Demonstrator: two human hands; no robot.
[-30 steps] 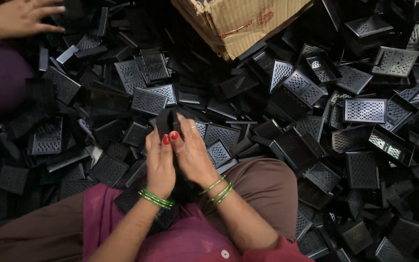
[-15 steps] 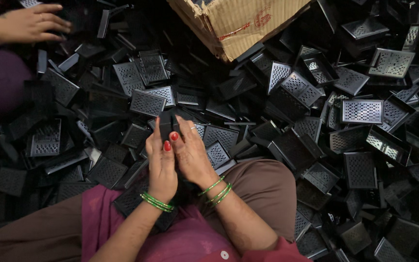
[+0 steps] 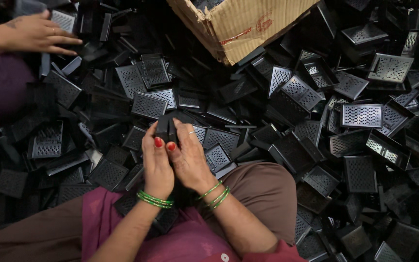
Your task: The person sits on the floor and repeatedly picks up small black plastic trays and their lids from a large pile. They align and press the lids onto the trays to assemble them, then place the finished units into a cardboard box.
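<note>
Grip: left hand (image 3: 157,162) and right hand (image 3: 188,157) both clasp one black part (image 3: 165,129), thumbs pressed together.
Part: upright, above lap.
Around: pile of perforated trays (image 3: 361,115); cardboard box (image 3: 248,24) beyond.
Far left: another person's hand (image 3: 37,34) on pile.

Three hands show: the person's left hand (image 3: 157,164) and right hand (image 3: 188,157), pressed together around one small black part (image 3: 166,128), and one co-worker's hand (image 3: 37,34) at the far left corner of the floor. One torn cardboard box (image 3: 241,24) stands at the far edge, and the black perforated trays (image 3: 362,115) heaped over the floor are too many and too overlapped to count, easily several dozen. Green bangles circle both wrists, a few on each, their exact number unclear, and one ring (image 3: 192,132) sits on a finger of the right hand.
</note>
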